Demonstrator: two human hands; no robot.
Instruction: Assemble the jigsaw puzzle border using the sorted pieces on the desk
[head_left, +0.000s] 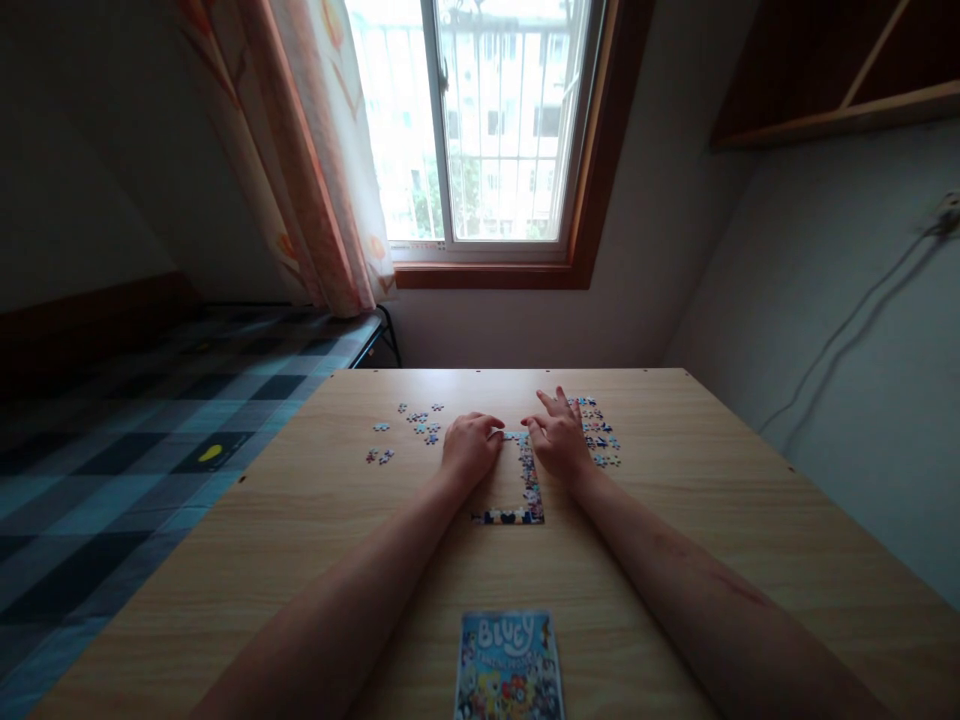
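Nearest us on the table (337,505) lies the Bluey card (510,665), flat between our forearms. Beyond it we have the puzzle (531,485), a partly joined frame whose near, right and far edges show around bare wood. At its far edge rests our left hand (472,443), fingers curled, thumb and forefinger close together; we cannot tell whether they pinch a piece. Our right hand (555,437) is at the far right corner, its fingers spread apart. Loose pieces (432,438) lie scattered left of our left hand, and more pieces (600,442) sit in rough rows just beside our right. Off to the left we see the checked bed (135,440); farther on, the curtain (292,150) hangs beside the window (510,130).
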